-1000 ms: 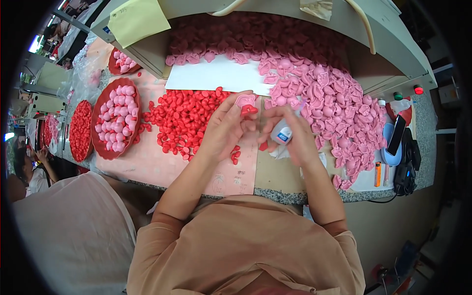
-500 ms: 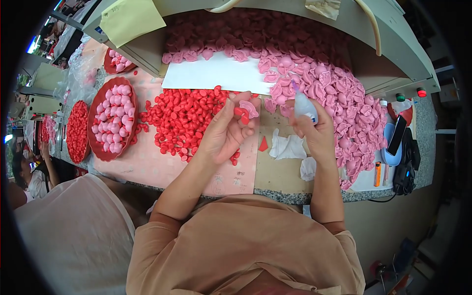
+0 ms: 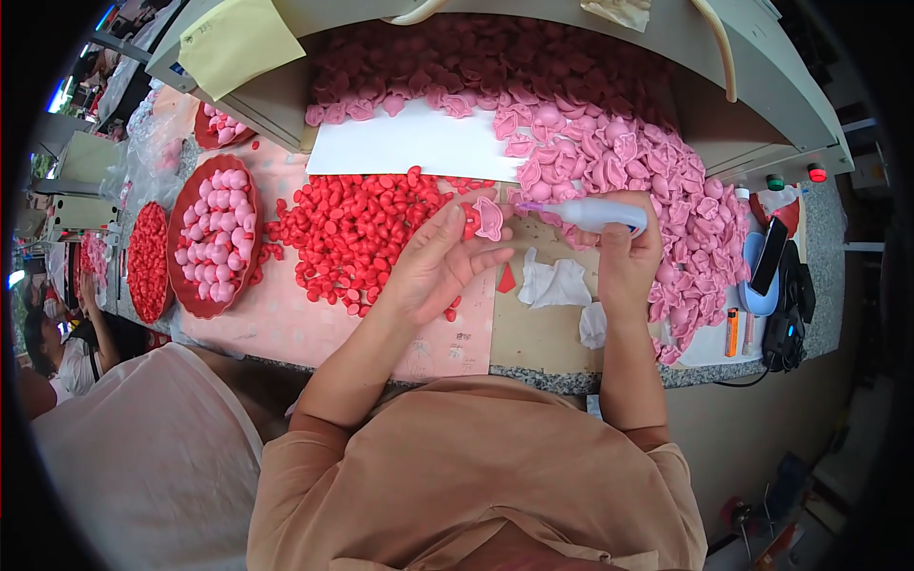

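Observation:
My left hand (image 3: 428, 266) pinches a small hollow pink plastic piece (image 3: 489, 219), its open side with a raised rim turned up. A red piece (image 3: 470, 225) shows beside it at the same fingertips. My right hand (image 3: 628, 262) is closed round a translucent squeeze bottle (image 3: 592, 215) with a thin purple nozzle. The bottle lies almost level, and its nozzle points left at the pink piece, a short gap away. Under and left of my left hand spreads a pile of red pieces (image 3: 347, 238). Behind my right hand lies a heap of hollow pink pieces (image 3: 690, 219).
A scalloped red tray (image 3: 208, 306) of pink-and-red pieces and another full of red pieces (image 3: 149, 257) stand left. A grey machine housing (image 3: 800, 124) arches over the back. Crumpled tissue (image 3: 555, 284), a phone (image 3: 769, 257) and an orange lighter (image 3: 731, 333) lie right.
My right hand has tipped the bottle from nozzle-up to nearly level, nozzle toward my left hand. The pink piece has turned in my left fingers, and the red one shows less.

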